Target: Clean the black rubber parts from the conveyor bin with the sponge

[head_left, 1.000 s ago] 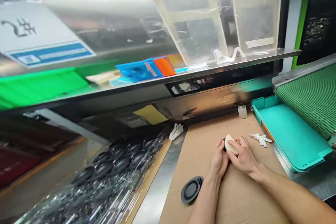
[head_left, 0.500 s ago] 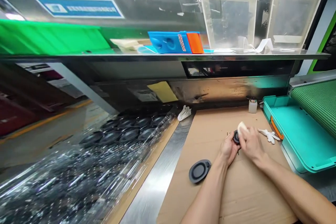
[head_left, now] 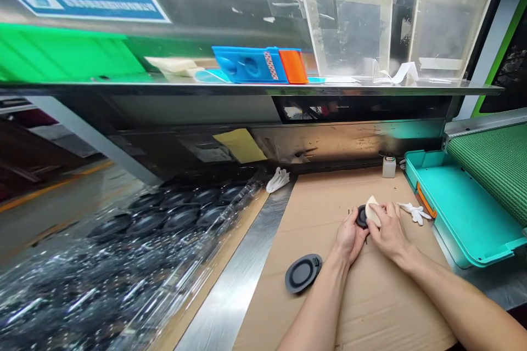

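My left hand (head_left: 349, 237) is closed around a small round black part (head_left: 362, 216), holding it above the cardboard sheet (head_left: 321, 203). In my right hand (head_left: 388, 230) is a pale cream cloth (head_left: 373, 211), pinched between the fingers and lying against the right side of the black part, covering some of it. A flat oval dark grey part (head_left: 303, 273) with a raised ring rests on the cardboard, left of my forearms. Just beyond my right hand lies a white glove (head_left: 415, 213).
A clear plastic tray (head_left: 135, 285) with several black round parts fills the left. A turquoise bin (head_left: 486, 219) stands right, beside a green conveyor belt (head_left: 494, 159). A small bottle (head_left: 389, 166) is at the back. A metal shelf (head_left: 247, 89) crosses above; another white glove (head_left: 278, 180) lies by the tray.
The view has swung slightly right, so everything sits further left. My right hand has shifted the cloth from the top of the black part to its right side, exposing more of it.
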{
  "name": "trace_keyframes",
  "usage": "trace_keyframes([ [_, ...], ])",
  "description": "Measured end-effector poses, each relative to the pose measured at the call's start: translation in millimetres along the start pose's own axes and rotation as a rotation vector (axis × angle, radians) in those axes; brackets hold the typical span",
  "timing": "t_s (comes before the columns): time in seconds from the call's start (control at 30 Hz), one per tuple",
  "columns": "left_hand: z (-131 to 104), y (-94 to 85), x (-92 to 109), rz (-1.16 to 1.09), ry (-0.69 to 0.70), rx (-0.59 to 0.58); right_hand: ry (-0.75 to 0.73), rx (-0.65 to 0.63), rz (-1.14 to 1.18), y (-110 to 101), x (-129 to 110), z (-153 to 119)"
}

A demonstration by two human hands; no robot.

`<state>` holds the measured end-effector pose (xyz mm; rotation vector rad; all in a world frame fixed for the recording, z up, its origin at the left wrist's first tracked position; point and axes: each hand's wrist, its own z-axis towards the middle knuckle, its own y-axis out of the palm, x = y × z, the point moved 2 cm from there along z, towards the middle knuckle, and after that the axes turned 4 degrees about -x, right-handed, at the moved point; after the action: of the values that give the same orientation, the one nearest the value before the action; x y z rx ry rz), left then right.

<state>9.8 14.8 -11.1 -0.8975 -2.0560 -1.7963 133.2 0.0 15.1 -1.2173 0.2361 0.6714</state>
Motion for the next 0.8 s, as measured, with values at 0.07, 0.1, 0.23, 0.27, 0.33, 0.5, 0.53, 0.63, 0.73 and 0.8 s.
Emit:
trace_keyframes([
  [0.07, 1.0, 0.9, -1.5, -0.021, 0.008, -0.028, -0.006, 0.000, 0.103, -1.9, 1.3, -3.0],
  [0.1, 1.7, 1.0, -2.6, -0.028, 0.013, -0.038, 0.015, -0.012, 0.148, -2.9, 1.6, -4.7],
  [0.23, 3.7, -0.5, -7.6, -0.027, 0.017, -0.043, 0.071, -0.180, 0.176, -3.2, -4.4, -5.6],
  [0.27, 3.7, -0.9, -8.7, -0.024, 0.018, -0.038, 0.076, -0.215, 0.133, -2.9, -7.1, -3.7],
  [0.33, 3.2, -1.1, -10.2, -0.009, 0.031, -0.030, 0.119, -0.219, 0.012, -3.2, -11.6, 1.8],
  [0.5, -0.1, 2.3, -10.4, 0.013, 0.072, -0.021, 0.082, -0.232, -0.165, -4.1, -18.7, 7.3],
  [0.53, -0.7, 3.1, -10.3, 0.019, 0.066, -0.023, 0.076, -0.236, -0.188, -4.7, -18.8, 6.7],
  [0.63, -1.1, 4.1, -9.1, 0.040, 0.055, -0.024, 0.127, -0.218, -0.224, -7.2, -16.8, 5.6],
  [0.73, 1.1, 2.1, -7.5, 0.019, 0.038, -0.013, 0.088, -0.249, -0.209, -7.6, -15.7, 6.9],
  [0.8, 3.1, 0.1, -6.9, 0.022, 0.008, -0.001, 0.122, -0.251, -0.206, -9.1, -13.8, 8.0],
])
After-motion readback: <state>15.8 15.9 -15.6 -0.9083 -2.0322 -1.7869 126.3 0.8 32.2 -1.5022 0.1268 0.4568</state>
